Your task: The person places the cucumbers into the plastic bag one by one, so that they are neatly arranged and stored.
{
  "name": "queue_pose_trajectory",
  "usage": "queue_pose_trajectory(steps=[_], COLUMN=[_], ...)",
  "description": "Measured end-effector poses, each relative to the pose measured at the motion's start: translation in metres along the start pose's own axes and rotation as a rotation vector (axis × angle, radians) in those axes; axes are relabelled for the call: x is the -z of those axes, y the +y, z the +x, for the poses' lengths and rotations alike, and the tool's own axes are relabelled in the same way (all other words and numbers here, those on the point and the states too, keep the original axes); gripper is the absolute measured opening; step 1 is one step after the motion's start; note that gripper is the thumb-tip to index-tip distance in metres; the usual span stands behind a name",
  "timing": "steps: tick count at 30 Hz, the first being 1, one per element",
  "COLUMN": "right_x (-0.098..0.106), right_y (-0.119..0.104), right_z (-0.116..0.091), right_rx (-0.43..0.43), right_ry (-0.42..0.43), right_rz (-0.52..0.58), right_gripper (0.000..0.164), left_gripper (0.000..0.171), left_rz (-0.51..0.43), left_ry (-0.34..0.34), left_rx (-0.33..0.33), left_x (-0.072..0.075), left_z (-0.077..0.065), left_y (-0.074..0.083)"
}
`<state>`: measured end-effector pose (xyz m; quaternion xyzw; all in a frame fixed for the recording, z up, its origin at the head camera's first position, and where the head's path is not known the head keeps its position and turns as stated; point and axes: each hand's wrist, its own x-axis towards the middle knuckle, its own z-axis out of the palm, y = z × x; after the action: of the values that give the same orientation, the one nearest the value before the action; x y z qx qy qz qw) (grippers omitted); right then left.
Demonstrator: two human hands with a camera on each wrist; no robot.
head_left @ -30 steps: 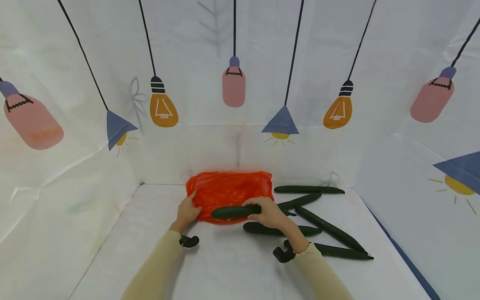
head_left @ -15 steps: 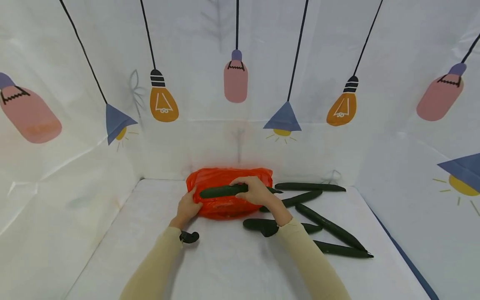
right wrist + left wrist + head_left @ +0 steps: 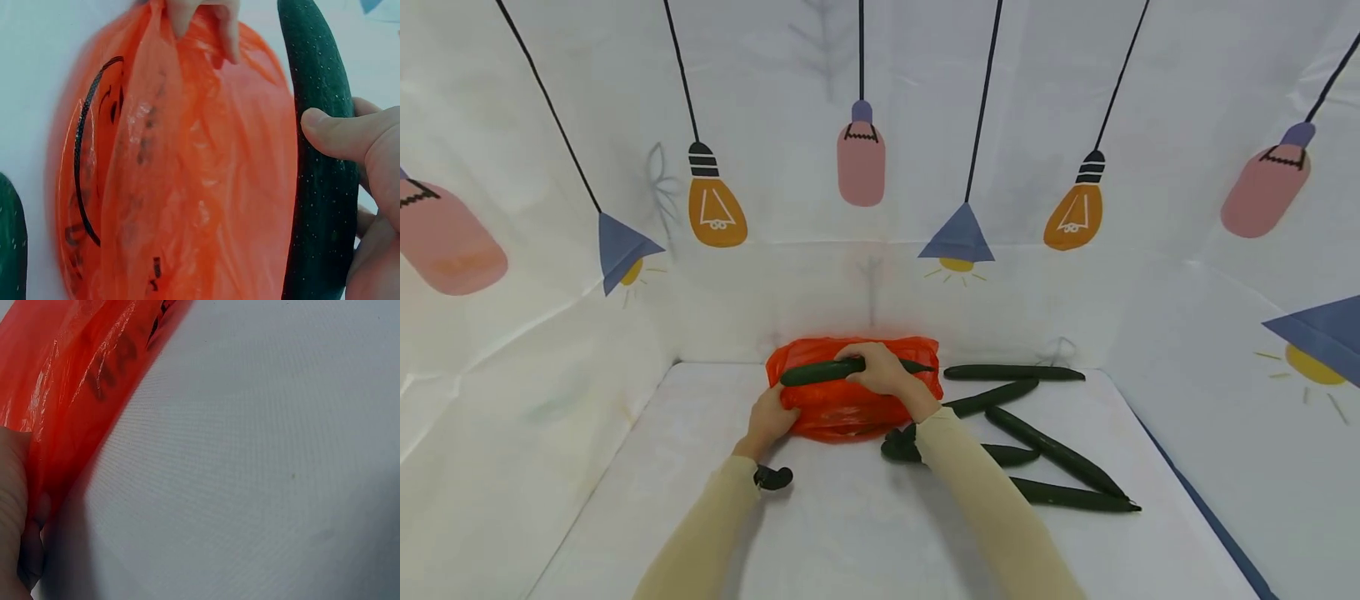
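A red plastic bag (image 3: 838, 414) lies at the back of the white table, with dark printing on it in both wrist views. My left hand (image 3: 771, 418) grips its left end; in the left wrist view the thumb lies on top of the film (image 3: 56, 425) and fingertips show beneath. My right hand (image 3: 882, 372) holds a long dark green cucumber (image 3: 816, 372) by its middle, crosswise over the back part of the bag. In the right wrist view, thumb and fingers clasp the speckled cucumber (image 3: 322, 187) along the bag's side. Its far end is cut off there.
Several more cucumbers lie to the right: one along the back (image 3: 1015, 372), one slanting (image 3: 1060, 452), one in front of the bag (image 3: 1009, 455), partly behind my right sleeve (image 3: 992, 500). A white sheet wall with printed lamps (image 3: 957, 233) rises behind the table (image 3: 850, 533).
My right hand has carried the cucumber left and away from me, from the bag's front right to over its back part. My left hand keeps its grip on the bag's end.
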<state>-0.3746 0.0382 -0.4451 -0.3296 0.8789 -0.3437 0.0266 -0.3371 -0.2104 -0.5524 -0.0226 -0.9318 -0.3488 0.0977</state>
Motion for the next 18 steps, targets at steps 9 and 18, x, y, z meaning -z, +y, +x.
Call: queue_pose_trajectory(steps=[9,18], right_x=[-0.01,-0.016], right_y=[0.011,0.025], right_z=[0.019,0.024], right_rx=[-0.016,-0.042], right_ry=[-0.014,-0.016], right_rz=[-0.022,-0.042], right_gripper=[0.034,0.034], left_gripper=[0.06,0.079], left_rz=[-0.009,-0.005], left_ry=[-0.034,-0.04], left_rx=[0.054,0.069], left_x=[0.0,-0.003], left_z=[0.001,0.002], left_y=[-0.003,-0.006])
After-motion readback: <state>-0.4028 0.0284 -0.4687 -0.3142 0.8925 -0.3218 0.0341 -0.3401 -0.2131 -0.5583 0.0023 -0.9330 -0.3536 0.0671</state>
